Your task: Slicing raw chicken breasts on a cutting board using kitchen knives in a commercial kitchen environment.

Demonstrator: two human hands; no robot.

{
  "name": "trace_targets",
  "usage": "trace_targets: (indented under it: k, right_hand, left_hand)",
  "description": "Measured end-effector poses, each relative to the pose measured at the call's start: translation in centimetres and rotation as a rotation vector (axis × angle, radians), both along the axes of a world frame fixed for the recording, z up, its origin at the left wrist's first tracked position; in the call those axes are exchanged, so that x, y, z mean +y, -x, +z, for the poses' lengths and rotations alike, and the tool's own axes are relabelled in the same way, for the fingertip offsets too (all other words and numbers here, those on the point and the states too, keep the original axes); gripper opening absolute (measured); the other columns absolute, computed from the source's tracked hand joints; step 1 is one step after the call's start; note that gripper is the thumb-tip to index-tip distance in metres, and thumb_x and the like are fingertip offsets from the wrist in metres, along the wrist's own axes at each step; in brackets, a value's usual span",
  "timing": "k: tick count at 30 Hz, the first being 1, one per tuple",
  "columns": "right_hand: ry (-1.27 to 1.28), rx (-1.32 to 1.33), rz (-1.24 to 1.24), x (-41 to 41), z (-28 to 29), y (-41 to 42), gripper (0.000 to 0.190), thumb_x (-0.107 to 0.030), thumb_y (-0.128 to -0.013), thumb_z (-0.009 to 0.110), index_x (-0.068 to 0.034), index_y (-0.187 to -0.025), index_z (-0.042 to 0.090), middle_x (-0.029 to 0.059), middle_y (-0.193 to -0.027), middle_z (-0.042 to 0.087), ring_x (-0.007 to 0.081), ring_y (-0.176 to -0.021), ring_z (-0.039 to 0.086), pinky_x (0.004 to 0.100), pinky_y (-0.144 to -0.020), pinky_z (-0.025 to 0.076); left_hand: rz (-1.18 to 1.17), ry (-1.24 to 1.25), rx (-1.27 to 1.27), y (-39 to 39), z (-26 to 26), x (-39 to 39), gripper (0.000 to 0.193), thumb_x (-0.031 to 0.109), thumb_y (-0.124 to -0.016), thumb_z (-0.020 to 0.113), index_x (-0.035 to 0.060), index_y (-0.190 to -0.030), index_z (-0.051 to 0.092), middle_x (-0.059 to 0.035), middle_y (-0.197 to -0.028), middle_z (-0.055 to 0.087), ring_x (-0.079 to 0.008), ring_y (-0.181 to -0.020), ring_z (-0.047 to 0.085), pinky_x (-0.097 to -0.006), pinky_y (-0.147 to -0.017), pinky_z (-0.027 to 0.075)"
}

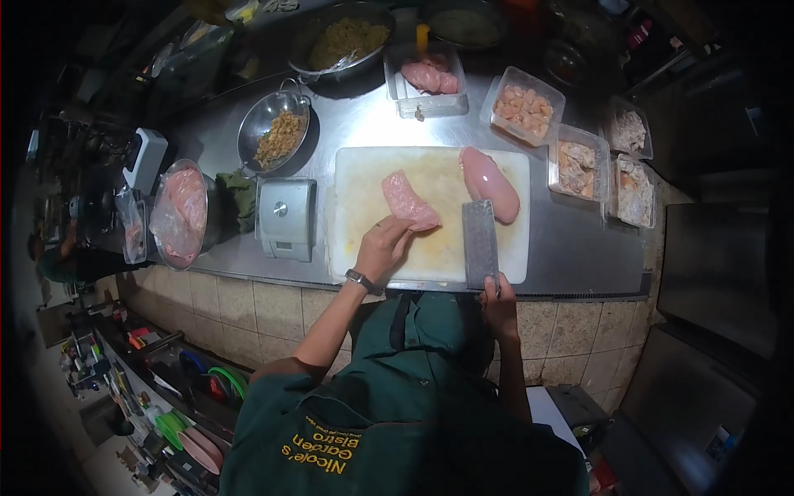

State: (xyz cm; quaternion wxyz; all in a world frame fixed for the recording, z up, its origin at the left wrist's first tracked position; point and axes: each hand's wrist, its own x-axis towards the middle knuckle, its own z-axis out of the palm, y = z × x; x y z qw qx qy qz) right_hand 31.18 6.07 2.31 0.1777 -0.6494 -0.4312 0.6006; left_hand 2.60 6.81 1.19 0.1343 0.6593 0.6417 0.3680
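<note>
On a white cutting board (366, 254) lies a flat piece of raw chicken (402, 191). My left hand (383, 245), with a watch at the wrist, pinches the near end of that piece between thumb and fingers. My right hand (500, 304) grips the handle of a cleaver (480, 242), whose broad dark blade points away from me over the board's right part. A whole raw chicken breast (490, 183) rests at the board's far right, its near end close to the blade's tip; whether they touch I cannot tell.
Left of the board stand a kitchen scale (286, 217), a steel bowl of minced food (279, 133) and a bowl of raw meat in plastic (180, 214). Behind it is a plastic tub of chicken breasts (429, 80). Tubs of cut chicken (524, 106) and coated pieces (577, 162) stand right.
</note>
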Motion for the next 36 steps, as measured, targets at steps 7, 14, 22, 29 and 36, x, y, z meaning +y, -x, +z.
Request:
trace_targets:
  k: [7, 14, 22, 29, 36]
  right_hand:
    - [-0.172, -0.002, 0.076, 0.8, -1.0, -1.4, 0.022, -0.026, -0.102, 0.049, -0.005, -0.097, 0.054, 0.0016, -0.063, 0.047, 0.0116, -0.05, 0.046, 0.0284, -0.045, 0.038]
    - [-0.214, 0.06, 0.142, 1.8, -1.1, -1.7, 0.024, -0.028, -0.102, 0.05, -0.005, -0.097, 0.055, 0.0016, -0.063, 0.048, 0.0108, -0.051, 0.046, 0.028, -0.046, 0.038]
    - [0.008, 0.067, 0.101, 2.1, -0.7, -2.9, 0.03, -0.032, -0.103, 0.053, -0.003, -0.104, 0.061, 0.0025, -0.063, 0.054, 0.0113, -0.054, 0.052, 0.0306, -0.052, 0.043]
    - [0.032, 0.134, 0.164, 3.4, -0.9, -3.3, 0.024, -0.032, -0.105, 0.05, -0.009, -0.11, 0.055, -0.0024, -0.065, 0.046, 0.0047, -0.045, 0.041, 0.0234, -0.039, 0.034]
    - [0.055, 0.117, 0.175, 4.2, -0.3, -3.3, 0.026, -0.029, -0.104, 0.054, -0.004, -0.101, 0.059, -0.0012, -0.063, 0.05, 0.0074, -0.054, 0.048, 0.0267, -0.05, 0.041]
  left_hand:
    - [-0.322, 0.206, 0.11, 1.1, 1.4, 0.8, 0.027, 0.027, -0.089, 0.069, 0.0098, -0.11, 0.073, -0.0116, -0.113, 0.069, -0.0296, -0.105, 0.066, -0.0456, -0.103, 0.046]
    - [0.099, 0.363, 0.349, -0.2, -2.7, 4.8, 0.085, 0.046, -0.097, 0.053, -0.0045, -0.155, 0.018, -0.0254, -0.162, 0.017, -0.0394, -0.15, 0.018, -0.0493, -0.121, 0.018]
    - [0.164, 0.395, 0.202, 2.4, 0.6, 7.3, 0.079, 0.042, -0.08, 0.075, -0.006, -0.136, 0.047, -0.0278, -0.14, 0.048, -0.0421, -0.134, 0.041, -0.0503, -0.111, 0.035]
    - [0.011, 0.701, -0.268, 6.0, 1.6, 8.1, 0.037, 0.022, -0.081, 0.08, -0.0017, -0.108, 0.071, -0.0128, -0.094, 0.074, -0.0174, -0.085, 0.07, -0.0305, -0.076, 0.055]
    - [0.005, 0.641, -0.404, 4.9, 5.7, 5.8, 0.021, 0.006, -0.089, 0.073, -0.0021, -0.109, 0.07, -0.0084, -0.101, 0.072, -0.0137, -0.091, 0.069, -0.0285, -0.081, 0.056]
